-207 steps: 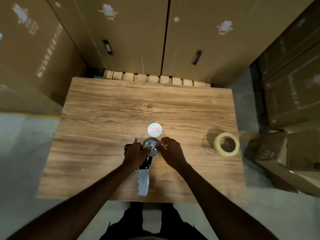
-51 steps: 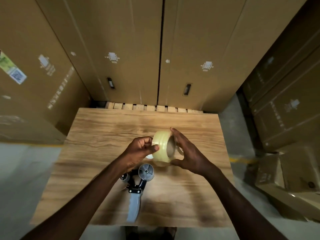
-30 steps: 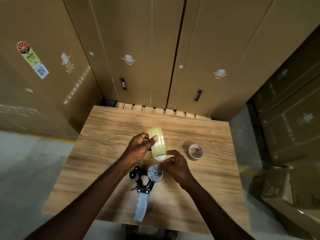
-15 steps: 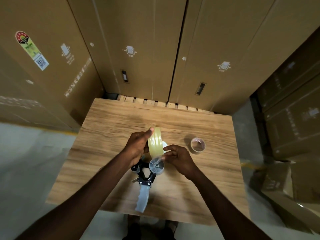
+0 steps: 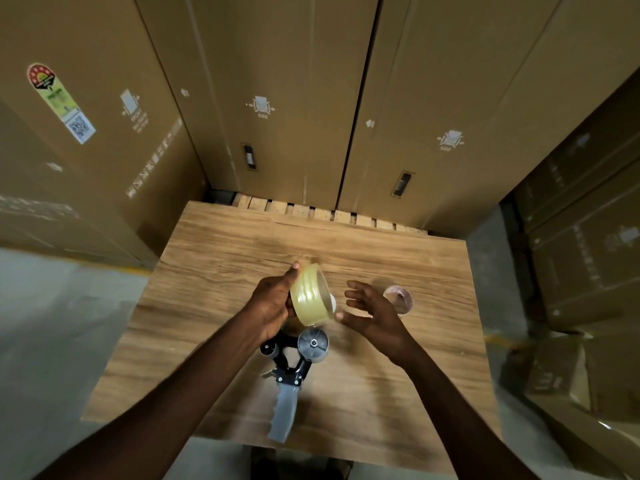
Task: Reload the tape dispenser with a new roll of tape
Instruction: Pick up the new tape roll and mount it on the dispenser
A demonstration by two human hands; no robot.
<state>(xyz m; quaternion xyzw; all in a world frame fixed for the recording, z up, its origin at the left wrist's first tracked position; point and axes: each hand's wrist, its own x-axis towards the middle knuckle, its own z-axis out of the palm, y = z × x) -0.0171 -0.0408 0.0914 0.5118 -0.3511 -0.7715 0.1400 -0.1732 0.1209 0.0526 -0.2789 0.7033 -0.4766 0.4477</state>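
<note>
A full roll of clear yellowish tape point(image 5: 310, 295) is held tilted in my left hand point(image 5: 272, 303), thumb on its top edge, just above the table. Directly below it lies the tape dispenser point(image 5: 294, 362) on the wooden table point(image 5: 207, 306), its grey spindle wheel point(image 5: 312, 344) bare and its grey handle point(image 5: 284, 414) pointing toward me. My right hand point(image 5: 370, 315) hovers beside the roll with fingers spread, holding nothing. The empty cardboard core point(image 5: 399, 298) sits on the table just right of my right hand.
Tall cardboard boxes point(image 5: 277, 98) stand behind the table on a wooden pallet point(image 5: 311, 211). More boxes point(image 5: 585, 244) are stacked at the right, and a low carton point(image 5: 568, 375) sits on the floor there. Grey concrete floor point(image 5: 52, 323) lies to the left.
My right hand has let go of the roll and opened, moving right. The left hand has tilted the roll, now showing more of its flat side, just above the spindle.
</note>
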